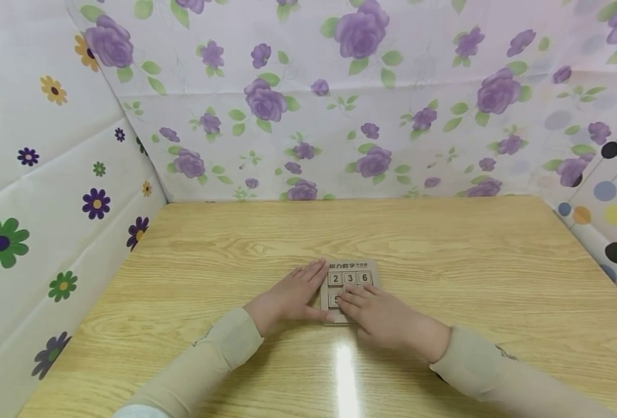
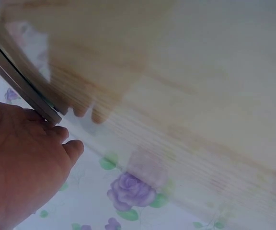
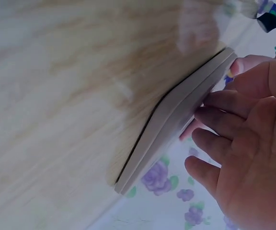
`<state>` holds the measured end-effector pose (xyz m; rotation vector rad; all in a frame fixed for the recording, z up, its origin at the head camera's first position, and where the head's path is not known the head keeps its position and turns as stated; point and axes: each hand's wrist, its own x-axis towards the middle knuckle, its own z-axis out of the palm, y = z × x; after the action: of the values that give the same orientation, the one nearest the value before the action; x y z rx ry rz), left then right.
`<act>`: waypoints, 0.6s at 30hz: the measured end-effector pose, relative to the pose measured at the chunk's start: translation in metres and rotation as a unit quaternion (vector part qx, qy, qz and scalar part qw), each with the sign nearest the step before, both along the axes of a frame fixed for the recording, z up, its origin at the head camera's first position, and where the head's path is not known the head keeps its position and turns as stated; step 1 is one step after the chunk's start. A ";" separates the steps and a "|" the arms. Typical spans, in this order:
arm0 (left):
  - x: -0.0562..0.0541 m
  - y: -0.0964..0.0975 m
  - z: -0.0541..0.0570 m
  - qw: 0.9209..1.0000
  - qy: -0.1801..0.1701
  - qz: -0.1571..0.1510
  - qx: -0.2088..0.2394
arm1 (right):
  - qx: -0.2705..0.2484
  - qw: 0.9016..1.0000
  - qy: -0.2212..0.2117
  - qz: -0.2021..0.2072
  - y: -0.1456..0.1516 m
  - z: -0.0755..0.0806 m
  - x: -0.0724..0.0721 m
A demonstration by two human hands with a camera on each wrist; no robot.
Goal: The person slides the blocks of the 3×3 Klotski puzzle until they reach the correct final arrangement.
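Note:
A light brown number sliding puzzle board [image 1: 375, 268] lies on the wooden table, with dark printed characters along its top. Square tiles marked 2 [image 1: 335, 278], 3 [image 1: 350, 278] and 6 [image 1: 364, 277] form the upper row; a 5 tile [image 1: 333, 300] shows lower left. My left hand [image 1: 290, 297] rests against the board's left side, fingers stretched along the edge and thumb at the lower left corner. Over the lower tiles lies my right hand [image 1: 389, 319], its extended fingertips touching them and covering several. The right wrist view shows its fingers [image 3: 207, 175] above the board's side.
The wood-grain table [image 1: 470, 249] extends around the board on all sides. Behind it hangs a cloth with purple flowers [image 1: 303, 104]. Patterned cloths also stand at the left [image 1: 26, 186] and right [image 1: 596, 232] sides. A bright light reflection lies on the table in front.

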<state>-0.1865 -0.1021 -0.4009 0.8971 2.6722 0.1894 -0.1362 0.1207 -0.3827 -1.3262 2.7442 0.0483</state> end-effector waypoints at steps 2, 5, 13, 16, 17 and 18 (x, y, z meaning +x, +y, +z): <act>0.001 0.000 -0.001 1.000 -0.002 0.000 0.000 | 0.001 1.000 0.004 -0.005 0.000 -0.002 -0.003; 0.001 0.000 -0.002 1.000 -0.005 -0.001 0.001 | 0.001 1.000 0.012 -0.014 -0.001 -0.006 -0.006; 0.000 0.000 -0.003 1.000 -0.001 0.000 -0.003 | -0.006 1.000 0.010 -0.026 -0.002 -0.007 -0.008; -0.001 -0.001 -0.002 1.000 0.001 0.000 -0.004 | -0.004 1.000 0.002 -0.029 0.001 -0.003 -0.007; -0.001 -0.001 -0.002 1.000 0.000 0.001 -0.004 | -0.002 1.000 -0.001 -0.030 0.002 -0.002 -0.006; -0.001 -0.001 -0.002 1.000 0.000 0.002 -0.004 | -0.002 0.999 -0.003 -0.032 0.003 -0.001 -0.005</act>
<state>-0.1877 -0.1033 -0.4032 0.8894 2.6727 0.1810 -0.1408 0.1238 -0.3833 -1.2374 2.7804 0.0350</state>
